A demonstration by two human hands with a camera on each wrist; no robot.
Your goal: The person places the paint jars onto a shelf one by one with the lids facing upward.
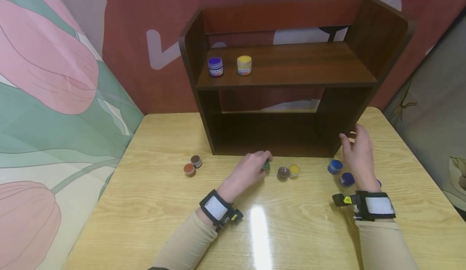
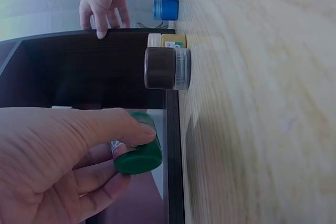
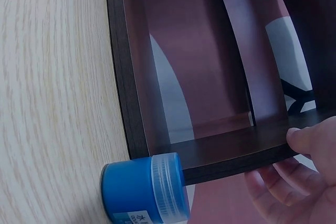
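My left hand (image 1: 249,169) holds a small green paint jar (image 2: 139,156) between thumb and fingers, just in front of the dark wooden shelf unit (image 1: 276,81). In the left wrist view the jar is tilted, part of its label hidden by the thumb. At the shelf's right side panel is my right hand (image 1: 358,154), thumb on the front edge and fingers round the outer side, as the right wrist view shows. A blue paint jar (image 3: 142,187) stands below that hand. Right of the green jar are a brown jar (image 1: 283,174) and a yellow jar (image 1: 294,171).
On the upper shelf stand a purple-lidded jar (image 1: 215,66) and a yellow-lidded jar (image 1: 244,65). An orange-brown jar (image 1: 189,169) and a dark brown jar (image 1: 195,161) sit left on the wooden table (image 1: 145,205). A dark blue jar (image 1: 347,179) is near the right wrist.
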